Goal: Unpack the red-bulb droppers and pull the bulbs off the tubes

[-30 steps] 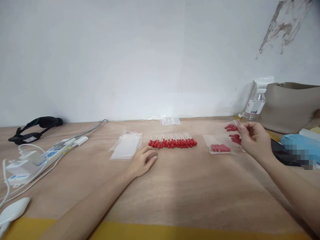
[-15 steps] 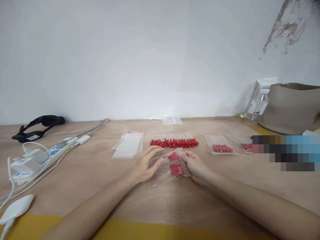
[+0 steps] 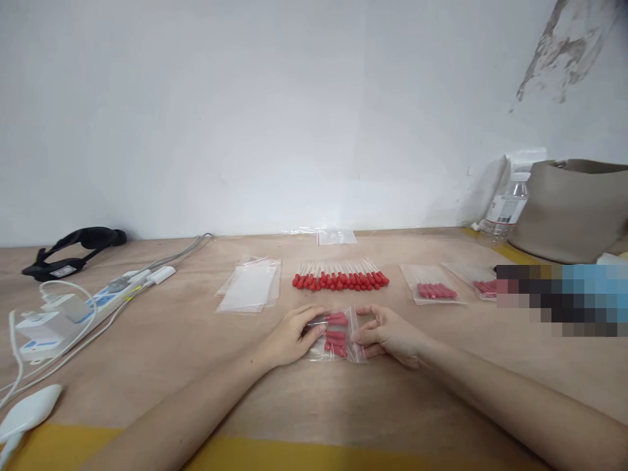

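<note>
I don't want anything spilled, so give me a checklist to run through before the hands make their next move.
1. Left hand on the bag: ok, thumb and fingers at its left end.
2. Right hand at the bag's seal: ok, fingers touch that end.
3. Red tips inside the bag: ok, those visible lie behind the plastic.
4. Seal fully closed: cannot tell, fingers and blur hide it.
5. Bag in full view: not ok, the left hand covers part of it.
6. Loose sticks apart from the bag: ok, they lie in a row beyond it.
</note>
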